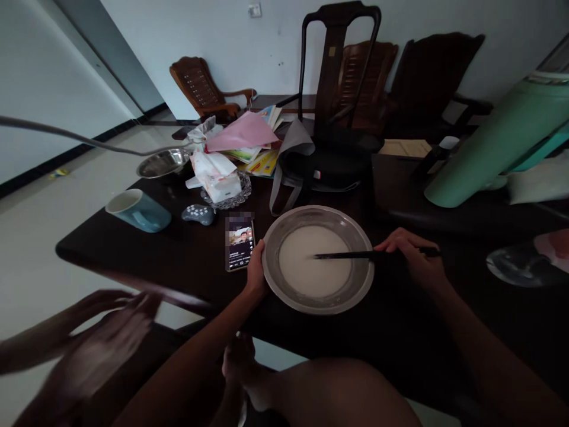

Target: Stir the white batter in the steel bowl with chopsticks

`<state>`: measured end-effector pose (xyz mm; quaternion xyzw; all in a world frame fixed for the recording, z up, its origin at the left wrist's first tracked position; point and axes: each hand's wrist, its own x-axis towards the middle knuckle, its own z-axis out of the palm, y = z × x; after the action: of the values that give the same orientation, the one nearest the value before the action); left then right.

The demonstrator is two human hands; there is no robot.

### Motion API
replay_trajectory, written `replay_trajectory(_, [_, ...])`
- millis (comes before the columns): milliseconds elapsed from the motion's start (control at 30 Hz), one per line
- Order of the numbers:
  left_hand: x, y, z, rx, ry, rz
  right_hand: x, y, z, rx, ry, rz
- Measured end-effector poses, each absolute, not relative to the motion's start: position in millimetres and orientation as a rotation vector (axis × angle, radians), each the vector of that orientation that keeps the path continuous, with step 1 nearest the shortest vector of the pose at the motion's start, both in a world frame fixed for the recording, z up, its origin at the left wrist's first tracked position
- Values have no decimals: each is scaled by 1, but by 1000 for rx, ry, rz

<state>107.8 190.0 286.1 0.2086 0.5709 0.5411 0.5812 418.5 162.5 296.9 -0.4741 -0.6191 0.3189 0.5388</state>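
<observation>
A wide metal bowl stands on the dark table, partly filled with a whitish liquid. My left hand grips the bowl's left rim. On the right side, my right hand is closed around dark chopsticks, which reach over the rim with their tips in the liquid. The tips look slightly blurred. Close to my left hand lies a phone with its screen lit.
Another person's blurred hands are at the lower left. On the table stand a blue mug, a game controller, a tissue pack, a metal basin, a black bag and a green cylinder.
</observation>
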Motion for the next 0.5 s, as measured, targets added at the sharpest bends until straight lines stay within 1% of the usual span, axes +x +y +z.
replay_trajectory(100, [107, 190, 283, 474, 1281, 1255, 420, 164, 294, -1090, -1431, 780])
replay_trajectory(200, [106, 190, 281, 540, 1235, 1212, 420, 164, 292, -1082, -1526, 845])
replay_trajectory(300, [106, 190, 284, 514, 1238, 1185, 420, 165, 292, -1128, -1534, 783])
replay_trajectory(400, [107, 190, 290, 417, 1264, 1217, 420, 165, 293, -1102, -1483, 773])
replay_trajectory(500, [110, 189, 294, 337, 1268, 1295, 420, 165, 294, -1092, -1588, 807])
